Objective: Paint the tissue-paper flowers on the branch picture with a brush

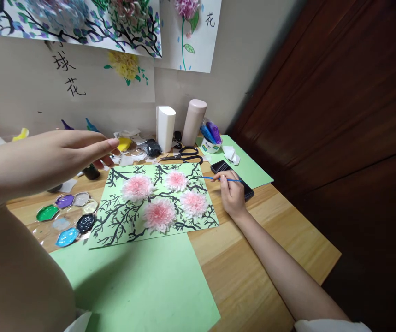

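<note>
On my feed from the head camera, I saw the right hand point(232, 192) closed around a thin blue paintbrush point(207, 177), its tip at the upper right part of the painted green sheet point(115, 186); I could not tell whether the bristles touched the paper. The left hand point(87, 145) was held up beyond the sheet's far left corner, loosely open with the fingers bent a little; I made out nothing in it, though some of its fingers were hidden from me.

The painted sheet lay flat, partly over a plain green sheet point(142, 281), on the wooden worktop point(270, 240); black branches ran across it, and four fluffy pink flowers point(159, 215) stood out from its surface. To its left I had a clear palette with green, purple, grey, cream, black and blue wells, the blue paint point(67, 237) nearest me; a black phone point(248, 188) lay just beyond the right hand, partly hidden by it.

Behind the sheet I saw black-handled scissors point(180, 157), a white container point(166, 130), a pale capped bottle point(194, 122) and a small tub point(211, 146) of blue and purple packets; a crumpled tissue point(231, 155) lay to the right of the tub, and flower pictures point(196, 48) hung on the wall above.
</note>
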`<state>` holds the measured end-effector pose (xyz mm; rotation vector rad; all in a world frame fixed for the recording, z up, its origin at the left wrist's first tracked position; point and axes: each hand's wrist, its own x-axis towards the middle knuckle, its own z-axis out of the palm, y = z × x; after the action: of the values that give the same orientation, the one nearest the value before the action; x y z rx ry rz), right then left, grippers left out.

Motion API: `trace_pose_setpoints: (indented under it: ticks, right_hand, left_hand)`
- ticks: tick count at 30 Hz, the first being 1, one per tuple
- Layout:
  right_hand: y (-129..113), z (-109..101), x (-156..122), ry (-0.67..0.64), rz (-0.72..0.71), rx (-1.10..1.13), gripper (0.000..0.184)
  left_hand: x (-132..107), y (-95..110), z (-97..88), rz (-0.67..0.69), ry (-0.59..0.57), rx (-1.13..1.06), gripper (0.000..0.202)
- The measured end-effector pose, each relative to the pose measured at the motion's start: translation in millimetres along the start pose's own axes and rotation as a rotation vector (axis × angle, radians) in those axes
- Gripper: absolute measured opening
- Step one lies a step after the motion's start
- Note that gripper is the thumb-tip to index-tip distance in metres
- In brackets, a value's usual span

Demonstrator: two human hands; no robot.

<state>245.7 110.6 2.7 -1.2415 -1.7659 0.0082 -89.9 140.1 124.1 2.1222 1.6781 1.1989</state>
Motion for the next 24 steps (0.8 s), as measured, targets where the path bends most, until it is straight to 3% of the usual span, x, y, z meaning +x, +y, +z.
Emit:
trace_pose_setpoints:
  ticks: [3, 8, 10, 13, 16, 19, 24]
  right_hand:
    - [0, 0, 0, -0.008, 0.005, -0.005, 0.027]
    - [-1, 0, 0, -0.018, 0.015, 0.001, 0.027]
    - [0, 0, 0, -0.019, 0.013, 0.01, 0.027]
    - [1, 0, -2, -0.007, 0.013, 0.033, 0.025]
    - [3, 0, -5, 0.085, 0.04, 0.074, 0.026]
    - [1, 1, -6, 0.196, 0.071, 0.16, 0.028]
    - [-28, 9, 6, 0.271, 0.083, 0.407, 0.029]
  left_hand:
    - [4, 0, -1.3, 0.002, -0.045, -0.007, 0.065]
    - [19, -7, -17.3, -0.09, -0.437, 0.111, 0.054]
    - [23, -3, -22.3, -0.111, -0.452, 0.158, 0.046]
    - [23, 11, -27.7, -0.07, -0.364, 0.136, 0.041]
    - [15, 29, -39.7, 0.08, -0.174, 0.01, 0.043]
    - [-5, 47, -65.3, 0.261, 0.147, -0.131, 0.045]
    - [-54, 63, -119.6, 0.332, 0.525, -0.437, 0.038]
